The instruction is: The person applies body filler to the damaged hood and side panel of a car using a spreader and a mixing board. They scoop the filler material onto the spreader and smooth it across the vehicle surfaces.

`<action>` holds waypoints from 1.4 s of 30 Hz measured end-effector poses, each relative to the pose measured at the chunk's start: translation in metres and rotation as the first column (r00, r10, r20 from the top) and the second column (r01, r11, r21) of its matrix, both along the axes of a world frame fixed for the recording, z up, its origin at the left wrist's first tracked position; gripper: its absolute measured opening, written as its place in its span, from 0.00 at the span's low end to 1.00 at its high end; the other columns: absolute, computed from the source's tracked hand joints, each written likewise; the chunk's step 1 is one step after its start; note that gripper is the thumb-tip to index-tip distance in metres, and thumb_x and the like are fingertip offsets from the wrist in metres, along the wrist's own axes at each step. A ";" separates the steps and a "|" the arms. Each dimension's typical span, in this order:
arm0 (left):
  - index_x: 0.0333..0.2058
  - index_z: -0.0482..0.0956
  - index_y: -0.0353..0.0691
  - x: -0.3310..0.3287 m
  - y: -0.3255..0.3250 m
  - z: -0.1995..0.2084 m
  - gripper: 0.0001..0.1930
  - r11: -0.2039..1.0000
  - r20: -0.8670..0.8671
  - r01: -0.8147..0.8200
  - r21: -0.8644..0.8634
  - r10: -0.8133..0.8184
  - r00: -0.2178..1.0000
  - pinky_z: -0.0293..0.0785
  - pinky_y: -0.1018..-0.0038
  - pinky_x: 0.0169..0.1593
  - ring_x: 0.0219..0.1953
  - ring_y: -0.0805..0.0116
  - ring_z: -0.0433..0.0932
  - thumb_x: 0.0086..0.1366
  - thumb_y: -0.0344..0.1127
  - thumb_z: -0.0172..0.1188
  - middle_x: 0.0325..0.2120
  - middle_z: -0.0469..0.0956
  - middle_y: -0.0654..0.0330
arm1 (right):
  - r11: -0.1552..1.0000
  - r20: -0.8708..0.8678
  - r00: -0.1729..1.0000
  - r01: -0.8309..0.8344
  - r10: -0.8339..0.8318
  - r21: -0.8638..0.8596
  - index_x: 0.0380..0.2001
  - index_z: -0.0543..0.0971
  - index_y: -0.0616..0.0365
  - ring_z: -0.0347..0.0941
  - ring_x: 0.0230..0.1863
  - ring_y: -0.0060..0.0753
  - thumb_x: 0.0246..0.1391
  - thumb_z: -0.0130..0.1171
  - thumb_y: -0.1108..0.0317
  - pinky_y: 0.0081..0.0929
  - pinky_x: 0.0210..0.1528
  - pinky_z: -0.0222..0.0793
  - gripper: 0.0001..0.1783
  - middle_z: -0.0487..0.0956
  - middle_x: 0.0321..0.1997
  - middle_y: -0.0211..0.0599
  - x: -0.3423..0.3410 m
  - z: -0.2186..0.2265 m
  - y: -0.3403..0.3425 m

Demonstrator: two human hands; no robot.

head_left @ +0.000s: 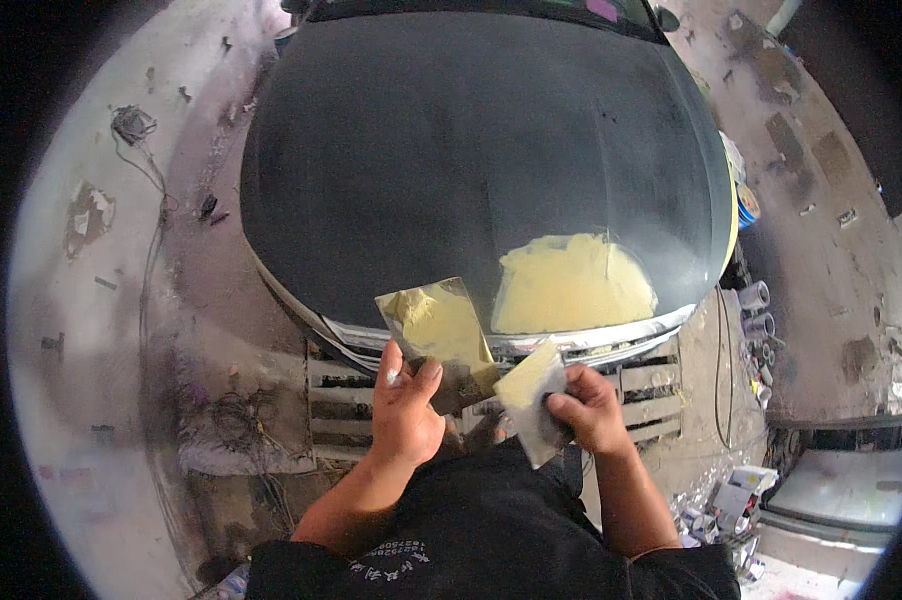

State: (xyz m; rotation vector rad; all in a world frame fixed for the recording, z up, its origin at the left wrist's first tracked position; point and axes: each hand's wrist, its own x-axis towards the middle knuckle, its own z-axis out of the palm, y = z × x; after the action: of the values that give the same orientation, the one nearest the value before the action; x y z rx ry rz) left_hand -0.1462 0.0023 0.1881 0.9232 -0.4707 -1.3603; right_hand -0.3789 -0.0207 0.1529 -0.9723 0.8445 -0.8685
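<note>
My left hand (407, 412) grips a thin, flat putty board (439, 328) from below, its thumb on the lower part. Pale yellow body filler is smeared over the board, thickest at its upper corner. In my right hand (593, 410) is a flat putty spreader (533, 404), pinched between thumb and fingers and tilted, with yellow filler along its upper end. Both tools are apart, held in front of a car's dark grey hood (421, 150). A broad patch of yellow filler (573, 285) covers the hood's front edge, right of the middle. Neither tool touches that patch.
A slatted metal grate (651, 392) lies below the car's front. Cables (151, 235) run along the dusty floor at left. Rolls and cans (756, 296) stand at right, with cluttered boxes (739, 495) at lower right. A hose loop (723, 380) lies beside the grate.
</note>
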 end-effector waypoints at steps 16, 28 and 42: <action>0.60 0.59 0.33 0.013 0.074 0.009 0.22 0.993 0.070 0.100 -0.055 -0.096 0.993 0.58 0.72 0.59 0.55 0.70 0.65 0.70 0.32 0.44 0.55 0.66 0.57 | 0.919 -0.103 0.944 -0.330 0.315 -0.216 0.37 0.68 0.60 0.70 0.33 0.15 0.53 0.62 0.73 0.17 0.35 0.68 0.13 0.75 0.33 0.28 0.056 0.007 -0.022; 0.52 0.68 0.31 0.117 0.126 0.001 0.17 0.986 0.976 0.155 -0.057 0.022 0.216 0.68 0.69 0.50 0.45 0.61 0.75 0.66 0.30 0.48 0.42 0.74 0.49 | 0.767 -0.067 0.884 -0.437 0.463 -0.470 0.42 0.69 0.62 0.71 0.34 0.17 0.53 0.60 0.75 0.18 0.35 0.68 0.15 0.76 0.33 0.30 0.186 0.061 -0.022; 0.48 0.71 0.33 0.360 0.241 0.003 0.15 0.983 0.431 -0.186 -0.005 0.170 0.886 0.67 0.75 0.50 0.44 0.75 0.71 0.63 0.25 0.55 0.41 0.76 0.63 | -0.022 -0.572 0.488 -0.749 0.659 -0.663 0.48 0.78 0.55 0.64 0.60 0.49 0.34 0.56 0.87 0.36 0.58 0.64 0.32 0.70 0.56 0.46 0.442 0.099 0.030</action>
State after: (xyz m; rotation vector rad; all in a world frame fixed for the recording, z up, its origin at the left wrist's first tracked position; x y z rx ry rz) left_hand 0.2136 0.2437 0.1914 1.2753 -0.6803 -0.9966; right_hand 0.0627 0.0093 0.2518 -2.1618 -0.3017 -0.2160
